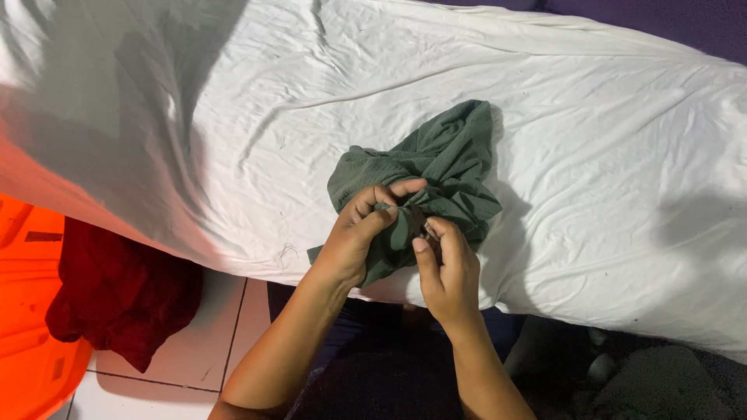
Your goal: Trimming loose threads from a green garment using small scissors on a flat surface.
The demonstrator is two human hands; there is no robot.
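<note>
A crumpled dark green garment (443, 167) lies bunched on a white bed sheet (607, 140), near the bed's front edge. My left hand (354, 237) pinches a fold of the green cloth between thumb and fingers. Close beside it, my right hand (447, 268) grips another part of the same cloth, thumb up. Both hands meet at the garment's lower edge, which hangs slightly over the mattress side.
An orange plastic basket (27, 311) stands at the lower left with a dark red cloth (117, 292) draped over its rim. White floor tiles (210, 342) show below the bed. The sheet is wrinkled and spreads wide on both sides.
</note>
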